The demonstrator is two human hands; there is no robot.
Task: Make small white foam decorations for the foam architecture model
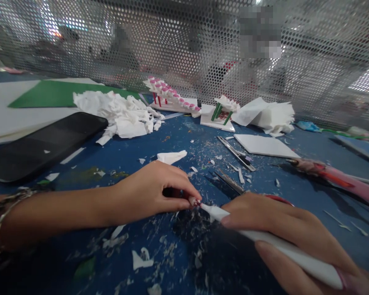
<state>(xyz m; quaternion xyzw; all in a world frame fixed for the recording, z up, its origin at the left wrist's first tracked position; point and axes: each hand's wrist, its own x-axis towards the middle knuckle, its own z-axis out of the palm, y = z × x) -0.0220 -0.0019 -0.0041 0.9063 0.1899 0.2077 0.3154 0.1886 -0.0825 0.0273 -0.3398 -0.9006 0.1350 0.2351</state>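
Observation:
My left hand (150,190) rests on the blue table (178,139), thumb and fingers pinched on a tiny red-and-white piece (194,201). My right hand (283,229) grips a white pen-shaped craft knife (264,237) like a pencil. Its tip touches the small piece at my left fingertips. A bracelet (0,213) sits on my left wrist.
A black phone (43,143) lies at left. White foam scraps (119,112) pile behind it, near a green sheet (55,92). Small foam models with pink and green posts (172,98) stand at the back. Metal tweezers (235,152), a white foam square (264,145) and a perforated screen (310,61) lie beyond.

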